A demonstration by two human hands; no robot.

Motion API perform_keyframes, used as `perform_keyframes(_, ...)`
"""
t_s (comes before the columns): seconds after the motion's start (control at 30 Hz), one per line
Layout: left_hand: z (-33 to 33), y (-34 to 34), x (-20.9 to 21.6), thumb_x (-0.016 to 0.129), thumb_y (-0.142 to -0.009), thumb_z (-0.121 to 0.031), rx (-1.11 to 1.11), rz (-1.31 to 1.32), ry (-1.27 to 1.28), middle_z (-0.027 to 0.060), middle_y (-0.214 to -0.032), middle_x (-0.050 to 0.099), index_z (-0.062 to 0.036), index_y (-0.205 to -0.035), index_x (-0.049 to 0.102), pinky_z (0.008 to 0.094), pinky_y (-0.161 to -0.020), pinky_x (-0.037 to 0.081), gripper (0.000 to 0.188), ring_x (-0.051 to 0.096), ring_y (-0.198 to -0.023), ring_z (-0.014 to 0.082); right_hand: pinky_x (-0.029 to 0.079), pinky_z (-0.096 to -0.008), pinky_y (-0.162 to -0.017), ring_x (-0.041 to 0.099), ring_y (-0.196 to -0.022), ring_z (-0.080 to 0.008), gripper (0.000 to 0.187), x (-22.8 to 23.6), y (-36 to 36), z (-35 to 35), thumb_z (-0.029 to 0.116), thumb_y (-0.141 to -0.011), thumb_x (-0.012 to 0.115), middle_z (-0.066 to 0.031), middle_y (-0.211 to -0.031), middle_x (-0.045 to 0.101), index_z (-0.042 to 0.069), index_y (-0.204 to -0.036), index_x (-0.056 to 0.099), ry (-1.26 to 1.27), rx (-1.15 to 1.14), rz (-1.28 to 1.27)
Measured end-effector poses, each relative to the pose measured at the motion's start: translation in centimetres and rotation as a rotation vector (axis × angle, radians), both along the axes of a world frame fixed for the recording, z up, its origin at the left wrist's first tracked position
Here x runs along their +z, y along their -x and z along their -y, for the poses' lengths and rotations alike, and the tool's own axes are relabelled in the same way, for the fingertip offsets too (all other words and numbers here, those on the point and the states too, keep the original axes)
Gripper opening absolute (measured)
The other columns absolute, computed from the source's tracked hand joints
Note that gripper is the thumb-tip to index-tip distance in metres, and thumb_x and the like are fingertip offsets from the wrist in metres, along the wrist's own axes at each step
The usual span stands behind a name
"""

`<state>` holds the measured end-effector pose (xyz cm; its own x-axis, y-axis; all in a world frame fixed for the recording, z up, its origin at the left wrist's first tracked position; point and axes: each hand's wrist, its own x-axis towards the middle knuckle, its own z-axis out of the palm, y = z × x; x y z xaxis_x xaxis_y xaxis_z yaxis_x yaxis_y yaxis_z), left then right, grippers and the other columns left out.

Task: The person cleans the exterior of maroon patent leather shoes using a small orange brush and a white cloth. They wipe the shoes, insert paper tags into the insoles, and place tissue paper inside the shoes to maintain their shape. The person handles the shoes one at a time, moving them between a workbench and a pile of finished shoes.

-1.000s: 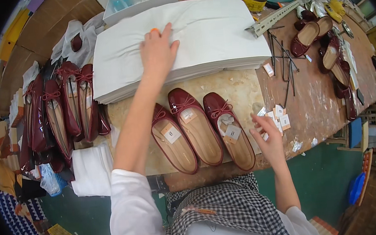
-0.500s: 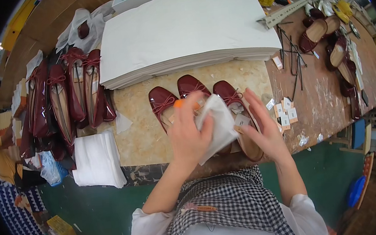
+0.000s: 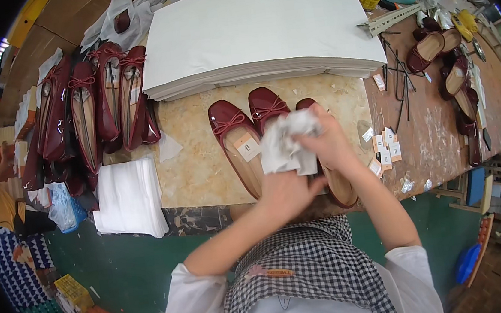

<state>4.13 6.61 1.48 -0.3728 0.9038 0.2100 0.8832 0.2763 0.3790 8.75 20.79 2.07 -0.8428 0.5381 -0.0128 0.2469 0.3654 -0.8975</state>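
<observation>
Three dark red patent ballet flats with bows stand toes away in front of me: a left shoe point(image 3: 228, 118) with a tag point(image 3: 247, 148) on its insole, a middle shoe point(image 3: 266, 102) and a right shoe point(image 3: 343, 191). A crumpled sheet of white tissue paper point(image 3: 286, 153) hangs over them and hides parts of the middle and right ones. My right hand point(image 3: 329, 143) is closed on the paper's upper right side. From below, my left hand point(image 3: 290, 193) holds the same paper, its fingers largely covered by it and its thumb pointing right.
A tall stack of white sheets point(image 3: 262, 31) stands behind the shoes. More red flats point(image 3: 85, 121) are heaped at left, above folded white tissue point(image 3: 128, 198). Loose tags point(image 3: 385, 154), black rods point(image 3: 401, 75) and further shoes point(image 3: 459, 79) lie at right.
My right hand has moved from beside the right shoe onto the tissue paper, which is now more crumpled. My left hand has come lower, uncovering the left shoe's tag. The whole view has shifted slightly.
</observation>
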Motion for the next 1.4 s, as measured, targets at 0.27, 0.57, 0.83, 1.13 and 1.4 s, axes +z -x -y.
perform_keyframes(0.27, 0.8, -2.5, -0.8, 0.057, -0.081, -0.06, -0.078, -0.032, 0.284, 0.0217, -0.119, 0.058, 0.0053, -0.118, 0.061, 0.0514, -0.111, 0.02, 0.075, 0.047, -0.121, 0.0349, 0.047, -0.0368, -0.079, 0.056, -0.089, -0.0283, 0.042, -3.4, 4.8, 1.7, 0.013, -0.071, 0.07, -0.0128, -0.095, 0.055, 0.002, -0.111, 0.065, -0.975, 0.199, 0.116)
perform_keyframes(0.57, -0.2, 0.9, 0.9, 0.056, -0.079, -0.065, -0.246, -0.055, 0.274, 0.0232, -0.103, 0.064, 0.0038, -0.097, 0.07, 0.0518, -0.108, 0.024, 0.073, 0.053, -0.108, 0.0362, 0.043, -0.0388, -0.086, 0.054, -0.096, -0.032, 0.054, -3.5, 5.8, -2.2, 0.019, -0.072, 0.077, -0.0138, -0.095, 0.059, 0.001, -0.12, 0.06, -0.762, 0.095, 0.142)
perform_keyframes(0.83, -12.9, 22.7, 0.2, 0.058, -0.085, -0.047, 0.323, -0.616, -0.266, 0.0203, -0.125, 0.054, -0.0081, -0.12, 0.059, 0.0584, -0.1, 0.033, 0.052, 0.049, -0.116, 0.0395, 0.045, -0.0388, -0.088, 0.053, -0.103, -0.0305, 0.038, 1.6, -4.0, -0.5, 0.009, -0.079, 0.07, -0.0125, -0.105, 0.062, 0.001, -0.116, 0.063, -0.427, 0.021, -0.01)
perform_keyframes(1.13, -1.7, 0.1, 7.1, 0.069, -0.07, -0.019, -0.74, 0.221, -0.426, 0.0132, -0.098, 0.064, -0.0071, -0.077, 0.062, 0.0439, -0.096, 0.045, 0.015, 0.058, -0.11, 0.029, 0.05, -0.0365, -0.096, 0.054, -0.119, -0.022, 0.063, 0.6, -8.8, -1.8, 0.024, -0.092, 0.061, -0.0145, -0.136, 0.049, 0.005, -0.145, 0.032, 1.375, -0.387, -0.344)
perform_keyframes(1.4, 3.4, 4.5, 3.9, 0.063, -0.08, -0.011, 0.154, 0.563, -0.543, 0.0189, -0.115, 0.057, -0.0055, -0.114, 0.06, 0.0314, -0.09, 0.044, 0.034, 0.058, -0.102, 0.0243, 0.04, -0.0333, -0.104, 0.05, -0.124, -0.0206, 0.061, 4.1, -3.2, 2.0, 0.01, -0.087, 0.065, -0.0105, -0.134, 0.051, 0.001, -0.141, 0.039, 0.807, 0.112, -0.129)
